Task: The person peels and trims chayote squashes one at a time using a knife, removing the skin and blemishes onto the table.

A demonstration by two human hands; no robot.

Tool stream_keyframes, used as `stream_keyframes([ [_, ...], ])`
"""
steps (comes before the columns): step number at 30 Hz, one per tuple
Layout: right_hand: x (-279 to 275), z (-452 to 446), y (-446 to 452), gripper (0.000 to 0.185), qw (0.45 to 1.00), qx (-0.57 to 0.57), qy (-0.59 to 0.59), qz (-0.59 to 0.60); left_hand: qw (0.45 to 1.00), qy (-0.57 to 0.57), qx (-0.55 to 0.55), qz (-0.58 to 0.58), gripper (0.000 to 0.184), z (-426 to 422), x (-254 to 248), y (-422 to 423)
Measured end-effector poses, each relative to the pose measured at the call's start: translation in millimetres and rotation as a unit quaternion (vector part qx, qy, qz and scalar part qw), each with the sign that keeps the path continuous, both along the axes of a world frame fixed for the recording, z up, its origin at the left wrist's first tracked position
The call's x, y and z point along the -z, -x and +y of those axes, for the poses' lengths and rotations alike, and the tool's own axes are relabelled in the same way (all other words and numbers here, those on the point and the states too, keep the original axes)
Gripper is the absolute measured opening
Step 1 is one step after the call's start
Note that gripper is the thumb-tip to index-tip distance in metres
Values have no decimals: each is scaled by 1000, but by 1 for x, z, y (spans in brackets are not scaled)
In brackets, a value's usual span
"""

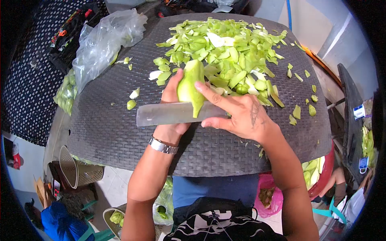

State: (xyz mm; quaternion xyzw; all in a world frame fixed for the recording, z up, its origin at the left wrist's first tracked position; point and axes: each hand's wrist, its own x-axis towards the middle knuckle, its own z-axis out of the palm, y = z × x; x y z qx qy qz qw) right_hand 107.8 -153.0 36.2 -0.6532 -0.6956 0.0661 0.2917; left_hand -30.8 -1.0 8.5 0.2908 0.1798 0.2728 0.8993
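A light green, partly peeled chayote (187,82) is in my left hand (171,91), whose fingers wrap its left side and underside. My right hand (237,110) grips a knife with a broad grey blade (161,115); its handle is mostly hidden under the fingers. The blade lies crosswise against the near end of the chayote, and a strip of peel (196,109) hangs over the metal. My right index finger rests on the chayote's side. Just beyond both hands spreads a heap of green peelings (229,52).
The dark woven tabletop (108,136) carries scattered peel bits. At its left edge lies a clear plastic bag (106,42) with green produce. Below are a perforated basket (90,174), a pink bag (268,197) and a red tub (326,172) of pale green pieces. Other people sit at both lower sides.
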Motion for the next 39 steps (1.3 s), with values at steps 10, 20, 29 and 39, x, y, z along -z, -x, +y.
stream_keyframes([
  [10, -1, 1, -2, 76, 997, 9, -24, 71, 999, -39, -5, -15, 53, -2, -2, 3],
  [20, 9, 3, -15, 89, 997, 24, -54, 58, 995, -85, 42, -5, 52, 0, -3, 7],
  [29, 13, 4, -64, 80, 986, 138, -60, 77, 990, -111, 88, 20, 58, -9, -13, 8],
  [39, -1, 1, -22, 89, 981, 119, 78, 135, 987, -63, -103, 107, 52, -8, 5, -10],
])
